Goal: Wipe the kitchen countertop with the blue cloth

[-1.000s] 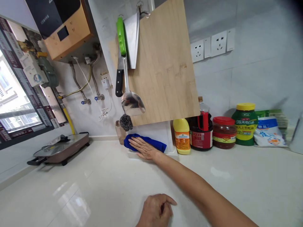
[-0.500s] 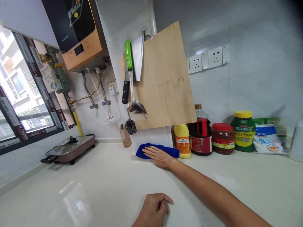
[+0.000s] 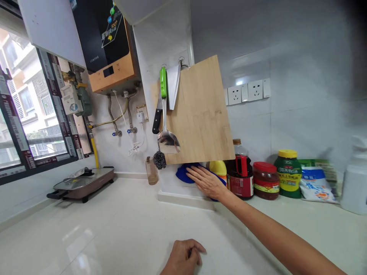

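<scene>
My right hand (image 3: 207, 181) lies with its fingers stretched over a blue cloth (image 3: 185, 173), holding it against the low white wall under the wooden cutting board (image 3: 200, 118). Part of the cloth is hidden behind the hand. Just beyond the wrist stands a yellow bottle (image 3: 218, 168), partly covered by hand and cloth. My left hand (image 3: 183, 258) rests near the bottom of the view on the white countertop (image 3: 129, 225). Its fingers are loosely bent, the index finger and thumb apart, with nothing visible in it.
A spatula (image 3: 168, 139), knives and a steel scourer (image 3: 159, 160) hang by the board. To the right stand a dark bottle (image 3: 239, 183), a red-lidded jar (image 3: 266, 181), a green jar (image 3: 287, 175) and a white bag (image 3: 317, 185). An electric pan (image 3: 83, 181) sits left, near a brownish bottle (image 3: 151, 172).
My right hand has moved the blue cloth from the ledge at the wall's foot up onto the wall. The view has tilted upward. My left hand stays about where it was.
</scene>
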Action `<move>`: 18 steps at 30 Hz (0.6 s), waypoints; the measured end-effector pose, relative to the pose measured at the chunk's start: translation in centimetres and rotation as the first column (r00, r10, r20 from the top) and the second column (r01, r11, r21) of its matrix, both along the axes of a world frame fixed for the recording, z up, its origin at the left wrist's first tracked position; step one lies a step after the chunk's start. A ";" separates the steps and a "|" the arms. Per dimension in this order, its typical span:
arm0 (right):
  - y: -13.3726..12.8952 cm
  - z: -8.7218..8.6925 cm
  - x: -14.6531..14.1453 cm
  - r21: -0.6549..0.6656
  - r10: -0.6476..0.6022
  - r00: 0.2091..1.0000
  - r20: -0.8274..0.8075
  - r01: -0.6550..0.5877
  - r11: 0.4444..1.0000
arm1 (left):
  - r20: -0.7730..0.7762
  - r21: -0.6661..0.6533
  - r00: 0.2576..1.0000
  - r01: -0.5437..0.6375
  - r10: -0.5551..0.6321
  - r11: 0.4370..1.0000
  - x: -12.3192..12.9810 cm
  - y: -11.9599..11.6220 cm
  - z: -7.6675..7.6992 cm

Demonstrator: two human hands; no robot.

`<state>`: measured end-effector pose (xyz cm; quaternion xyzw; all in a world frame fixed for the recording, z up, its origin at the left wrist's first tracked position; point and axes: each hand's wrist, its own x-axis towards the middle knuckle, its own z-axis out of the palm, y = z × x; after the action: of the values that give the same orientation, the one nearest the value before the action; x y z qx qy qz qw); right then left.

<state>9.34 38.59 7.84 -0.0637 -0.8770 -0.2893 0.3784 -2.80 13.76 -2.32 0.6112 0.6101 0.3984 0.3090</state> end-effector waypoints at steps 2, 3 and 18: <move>-0.3 0.3 -1.3 -0.026 -0.026 0.998 -0.061 0.024 0.999 | 0.001 -0.009 1.000 0.001 -0.001 1.000 0.1 0.0 0.1; -0.5 0.1 -2.1 -0.033 -0.035 0.996 -0.077 0.033 0.999 | 0.002 -0.014 1.000 0.001 -0.001 1.000 0.1 -0.1 0.1; -1.5 -5.7 -15.3 -0.140 0.163 0.986 0.028 -0.158 0.978 | 0.010 -0.038 1.000 -0.004 0.005 0.999 0.6 -0.9 1.1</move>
<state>-5.99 37.07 2.15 -0.0129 -0.9042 -0.1980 0.3781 -2.15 12.89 -1.25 0.6019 0.6175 0.3903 0.3227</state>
